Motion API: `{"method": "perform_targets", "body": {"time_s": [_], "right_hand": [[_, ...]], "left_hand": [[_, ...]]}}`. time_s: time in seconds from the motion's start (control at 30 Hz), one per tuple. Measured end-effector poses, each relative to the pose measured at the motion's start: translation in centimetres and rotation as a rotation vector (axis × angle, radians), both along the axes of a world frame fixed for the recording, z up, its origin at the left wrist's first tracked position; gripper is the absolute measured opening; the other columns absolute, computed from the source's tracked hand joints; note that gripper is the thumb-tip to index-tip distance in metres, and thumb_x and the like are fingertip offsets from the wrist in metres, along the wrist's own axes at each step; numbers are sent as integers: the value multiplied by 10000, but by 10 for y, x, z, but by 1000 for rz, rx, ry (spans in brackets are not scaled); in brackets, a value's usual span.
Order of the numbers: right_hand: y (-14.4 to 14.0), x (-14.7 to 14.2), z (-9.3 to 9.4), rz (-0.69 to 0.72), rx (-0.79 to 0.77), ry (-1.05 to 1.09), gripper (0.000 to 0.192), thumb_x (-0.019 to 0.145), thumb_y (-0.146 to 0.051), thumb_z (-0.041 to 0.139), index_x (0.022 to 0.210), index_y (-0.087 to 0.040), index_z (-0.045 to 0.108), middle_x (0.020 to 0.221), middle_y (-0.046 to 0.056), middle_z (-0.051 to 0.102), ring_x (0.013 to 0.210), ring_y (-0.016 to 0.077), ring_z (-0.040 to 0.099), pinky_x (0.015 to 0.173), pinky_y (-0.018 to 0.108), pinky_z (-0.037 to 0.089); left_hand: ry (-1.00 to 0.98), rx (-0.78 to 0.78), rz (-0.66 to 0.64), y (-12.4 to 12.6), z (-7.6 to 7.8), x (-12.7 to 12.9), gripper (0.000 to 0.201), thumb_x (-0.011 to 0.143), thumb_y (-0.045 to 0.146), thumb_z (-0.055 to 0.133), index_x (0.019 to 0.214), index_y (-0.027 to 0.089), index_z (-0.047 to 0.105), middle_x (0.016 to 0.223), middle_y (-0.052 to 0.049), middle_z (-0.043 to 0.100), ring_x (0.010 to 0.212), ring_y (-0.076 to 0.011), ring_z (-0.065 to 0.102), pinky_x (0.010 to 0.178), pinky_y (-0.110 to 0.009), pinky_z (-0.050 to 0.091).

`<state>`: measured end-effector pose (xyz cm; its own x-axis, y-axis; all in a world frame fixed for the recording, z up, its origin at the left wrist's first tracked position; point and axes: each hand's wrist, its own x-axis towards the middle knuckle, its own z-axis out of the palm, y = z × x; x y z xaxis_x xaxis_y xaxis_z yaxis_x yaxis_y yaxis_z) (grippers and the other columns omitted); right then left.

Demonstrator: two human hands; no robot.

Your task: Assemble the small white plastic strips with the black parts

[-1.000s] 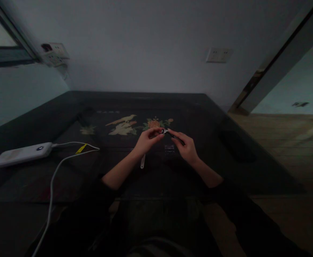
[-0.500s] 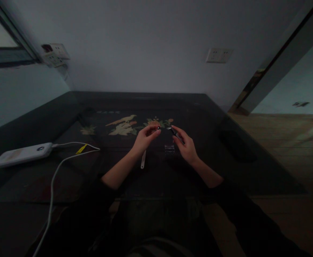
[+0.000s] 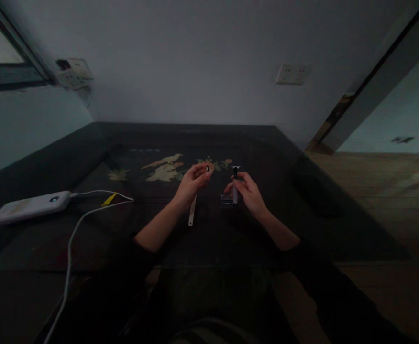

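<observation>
1. Half a second ago the tool slanted in the right hand [image 3: 250,193]; now this T-shaped tool [image 3: 235,188] stands nearly upright there, head on top. The left hand [image 3: 190,184] has edged farther away from it.
2. Right thumb and fingers grip the tool's handle; left fingertips pinch a small dark piece [image 3: 207,168]. Both are held over the black table [image 3: 267,229].
3. The tool has a grey handle, a dark neck and a thin, pale crosswise head.
4. The handle's lower end overlaps the clear case [image 3: 226,201] from here; I can't tell whether they touch.
5. The left hand hides the pale strip's [image 3: 192,215] upper end; the pinched piece is mostly covered, its shape unclear.
</observation>
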<state>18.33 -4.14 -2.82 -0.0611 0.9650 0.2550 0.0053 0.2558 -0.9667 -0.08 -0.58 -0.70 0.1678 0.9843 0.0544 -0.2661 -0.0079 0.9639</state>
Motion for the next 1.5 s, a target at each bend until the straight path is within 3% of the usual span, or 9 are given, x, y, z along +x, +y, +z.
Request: {"method": "perform_targets", "body": {"time_s": [0.17,0.27,0.37,0.5,0.63,0.83,1.0,1.3,1.5], "right_hand": [[0,-7,-2,-45,-84,-55,360,770,-362,621,1051,-161,519,709,-35,531,441,54,474,364,168,388],[-1,-19,0,10,-152,-95,589,758,-260,620,1294,-221,378,723,-63,488,433,58,491,356,170,422],[1,-34,6,77,-175,-322,717,764,-155,583,1397,-291,275,753,-58,498,421,51,504,362,161,423],[11,-52,18,114,-88,-807,549,744,-82,582,1264,-248,519,901,19,570,488,42,533,449,159,444],[18,-63,24,123,-121,-1045,383,774,-123,565,1146,-202,606,1002,70,612,524,64,574,517,187,465],[17,-66,20,64,-76,-1211,197,828,-151,512,919,-181,685,965,87,676,770,160,663,676,234,464],[19,-64,14,28,-89,-1267,203,860,-167,487,934,-199,674,971,91,702,967,213,649,782,276,446],[13,-69,14,-29,-132,-1367,215,850,-258,545,1050,-196,591,1039,125,679,956,275,653,722,339,478],[8,-73,20,-95,-53,-1396,220,895,-323,483,1025,-199,609,1028,102,680,929,258,655,703,319,477]], "left_hand": [[6,74,23,5,2,-7,439,599,287,753,979,183,560,916,-25,621,721,-88,574,576,-191,401],[48,111,14,8,3,-18,433,620,300,744,985,181,544,890,-23,613,735,-98,578,603,-202,431],[159,193,44,11,-1,-32,427,623,302,745,978,174,544,825,-1,589,745,-100,573,683,-227,466],[269,272,114,15,-12,-47,411,631,315,740,962,165,548,775,6,570,741,-115,573,737,-261,477],[274,267,126,20,-23,-49,403,646,327,726,966,160,547,774,4,581,728,-115,573,738,-271,476],[268,254,89,20,-25,-44,391,652,316,721,958,147,545,752,13,576,690,-104,565,717,-266,467],[274,244,97,18,-20,-43,373,642,314,721,932,157,547,741,7,581,693,-110,566,689,-261,465],[282,230,70,20,-22,-45,406,628,349,727,939,156,550,749,5,573,672,-105,550,614,-231,436],[274,256,77,21,-22,-46,406,634,355,731,942,153,562,729,14,573,642,-92,544,612,-225,437]]}}
